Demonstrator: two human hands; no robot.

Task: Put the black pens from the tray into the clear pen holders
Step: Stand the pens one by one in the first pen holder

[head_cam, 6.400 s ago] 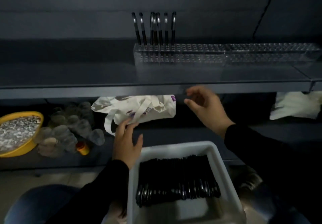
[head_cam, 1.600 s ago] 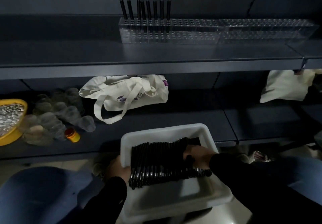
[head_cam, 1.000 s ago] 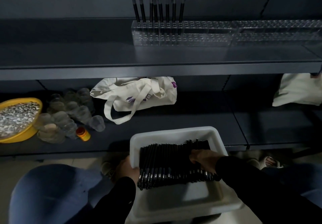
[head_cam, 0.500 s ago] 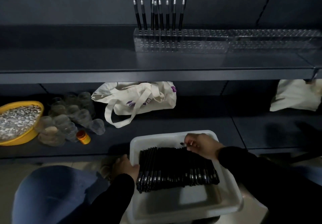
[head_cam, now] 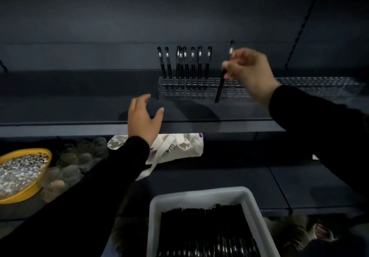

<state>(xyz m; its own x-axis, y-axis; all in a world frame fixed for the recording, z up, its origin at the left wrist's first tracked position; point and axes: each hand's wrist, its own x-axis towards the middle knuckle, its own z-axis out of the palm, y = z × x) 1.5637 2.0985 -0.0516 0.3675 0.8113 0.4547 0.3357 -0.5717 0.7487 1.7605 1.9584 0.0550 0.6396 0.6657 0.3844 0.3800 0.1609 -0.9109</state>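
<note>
Yellow bowl (head_cam: 26, 173) of pale bits far left, clear cups (head_cam: 79, 157) beside it, white bag (head_cam: 175, 147) under the shelf (head_cam: 79, 125). Left hand (head_cam: 142, 120) over shelf edge, fingers spread, holding nothing. Eight pens (head_cam: 184, 63) upright in holder (head_cam: 199, 89). Right hand (head_cam: 249, 73) pinching slim black pen (head_cam: 220, 87), tilted, tip before the holder. Tray (head_cam: 159, 216) of pens below.

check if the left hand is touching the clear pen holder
Apart. The head view shows the left hand open over the shelf edge, with bare dark shelf between its fingertips and the near left end of the clear pen holder.
</note>
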